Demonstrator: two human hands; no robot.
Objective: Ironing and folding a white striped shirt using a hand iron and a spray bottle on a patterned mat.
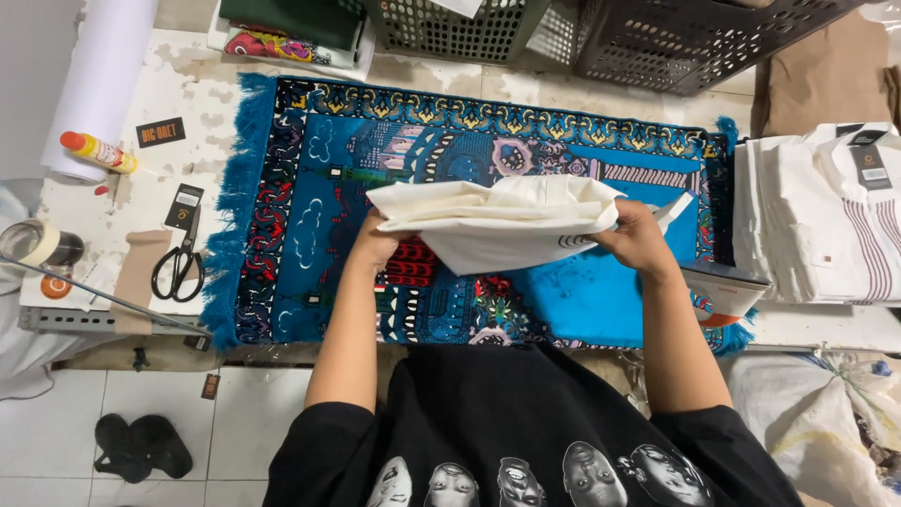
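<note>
Both hands grip a folded cream cloth (502,225), soft and creased: the left hand (377,242) clasps its left edge, the right hand (640,239) pinches its right edge. It hangs just above a fringed blue patterned rug (310,188) on the worn table (188,84).

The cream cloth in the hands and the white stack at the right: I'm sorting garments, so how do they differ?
The cream cloth is off-white and plain; the stacked white shirts are brighter, with dark stripes on the top one. The cloth is held up, loosely folded, by the left hand and right hand over the blue patterned rug; the shirts lie neatly folded, tagged, untouched. Both are pale fabric.
</note>
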